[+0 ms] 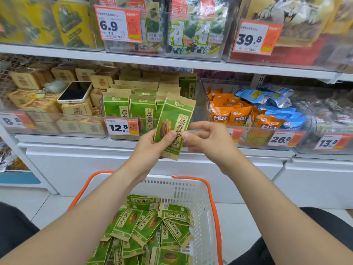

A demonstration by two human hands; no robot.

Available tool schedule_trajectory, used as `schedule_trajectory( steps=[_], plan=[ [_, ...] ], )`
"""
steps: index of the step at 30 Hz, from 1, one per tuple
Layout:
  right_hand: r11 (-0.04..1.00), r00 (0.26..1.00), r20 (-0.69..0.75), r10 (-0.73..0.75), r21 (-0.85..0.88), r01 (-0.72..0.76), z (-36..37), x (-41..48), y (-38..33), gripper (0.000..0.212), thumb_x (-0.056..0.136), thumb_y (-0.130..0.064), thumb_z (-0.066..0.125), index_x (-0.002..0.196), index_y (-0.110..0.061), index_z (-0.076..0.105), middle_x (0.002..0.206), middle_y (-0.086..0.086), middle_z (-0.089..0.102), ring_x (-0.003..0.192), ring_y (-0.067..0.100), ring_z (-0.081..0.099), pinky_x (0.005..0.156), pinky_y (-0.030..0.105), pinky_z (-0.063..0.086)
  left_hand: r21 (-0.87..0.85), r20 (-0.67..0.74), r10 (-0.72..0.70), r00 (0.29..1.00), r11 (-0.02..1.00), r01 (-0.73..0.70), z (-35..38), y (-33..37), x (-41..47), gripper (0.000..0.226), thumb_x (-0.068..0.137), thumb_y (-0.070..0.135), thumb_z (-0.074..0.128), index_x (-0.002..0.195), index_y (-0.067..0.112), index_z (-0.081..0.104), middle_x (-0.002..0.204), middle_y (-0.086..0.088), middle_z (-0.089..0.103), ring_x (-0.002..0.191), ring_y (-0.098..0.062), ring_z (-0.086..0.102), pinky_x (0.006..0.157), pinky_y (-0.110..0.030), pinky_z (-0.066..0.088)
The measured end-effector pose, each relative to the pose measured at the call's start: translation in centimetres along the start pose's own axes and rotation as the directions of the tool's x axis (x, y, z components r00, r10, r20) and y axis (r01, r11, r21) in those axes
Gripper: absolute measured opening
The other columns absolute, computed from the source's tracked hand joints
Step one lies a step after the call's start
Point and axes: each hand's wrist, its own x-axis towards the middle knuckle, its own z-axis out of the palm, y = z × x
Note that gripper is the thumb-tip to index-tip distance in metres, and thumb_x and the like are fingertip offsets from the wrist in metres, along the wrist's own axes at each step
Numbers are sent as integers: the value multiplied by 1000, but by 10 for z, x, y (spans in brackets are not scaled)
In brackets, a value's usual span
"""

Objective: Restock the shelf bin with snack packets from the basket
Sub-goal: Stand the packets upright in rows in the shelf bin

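Note:
A green and tan sunflower-seed packet [176,121] stands upright in front of the clear shelf bin [200,104]. My left hand [152,144] grips its lower part, thumb across the front. My right hand [206,138] pinches its right edge with thumb and fingers. Rows of the same packets [122,108] stand upright in the bin behind the 12.8 price tag [121,128]. Below, a white basket [191,190] with orange handles holds several loose packets [145,226] in a heap.
A phone [75,92] lies on tan boxes in the bin to the left. Orange and blue snack bags [248,109] fill the bin to the right. The upper shelf edge [172,64] overhangs the bins. My knees flank the basket.

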Motion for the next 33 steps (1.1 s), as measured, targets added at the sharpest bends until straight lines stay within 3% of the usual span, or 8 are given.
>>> schedule_trajectory(
  steps=[4,10,15,18,21,25,30,33],
  plan=[
    [997,998,-62,-16,-78,12,3,0,2,25,94,-17,78,119,-14,73,91,-1,81,86,14,79,83,41,64,168,19,68,998,983,-70,4,2,3,34,96,39,70,124,20,72,115,0,79,112,-19,74,100,-42,58],
    [993,969,-232,-83,-107,59,-1,3,-8,17,94,-7,72,88,-22,77,77,-1,79,74,11,78,62,22,57,270,60,207,977,939,-215,23,19,8,36,104,34,64,138,26,55,125,13,72,115,-3,67,94,-21,56],
    [975,959,-192,-210,-108,192,-8,10,-28,45,89,-11,76,127,-30,64,103,-9,78,94,6,75,80,30,63,476,40,260,965,844,-247,25,33,21,35,103,41,65,133,27,56,122,14,69,109,2,65,89,-18,52],
    [899,909,-139,-392,-266,347,-19,16,-40,67,85,-18,85,139,-36,50,117,-13,71,101,3,72,83,25,60,635,177,306,935,690,-346,23,49,33,31,103,43,63,127,25,55,117,12,68,103,3,62,79,-12,47],
    [687,832,-95,-547,-619,381,-26,30,-48,39,84,-24,85,116,-27,64,104,-15,71,95,5,67,85,34,57,830,236,384,893,397,-390,24,64,49,27,99,46,66,116,26,57,107,9,64,98,-13,59,82,-36,49],
    [541,755,-115,-646,-766,346,-24,49,-53,29,85,-20,83,108,-23,66,103,-7,67,94,14,61,84,39,53,946,282,501,819,-2,-324,20,73,64,43,97,43,64,131,19,55,122,-1,54,114,-26,49,94,-44,41],
    [502,778,-147,-611,-831,237,-27,77,-56,35,89,-26,79,121,-23,64,110,0,68,102,25,64,84,46,56,962,271,335,902,-131,-240,8,65,79,68,95,44,57,153,13,37,158,-8,39,149,-31,31,118,-53,24],
    [496,783,-147,-604,-838,225,-37,94,-59,36,90,-25,78,123,-25,63,110,1,66,102,27,63,86,48,55,955,273,332,903,-209,-212,6,58,87,57,98,49,50,144,16,41,146,-7,48,139,-31,42,115,-58,26]
  ],
)
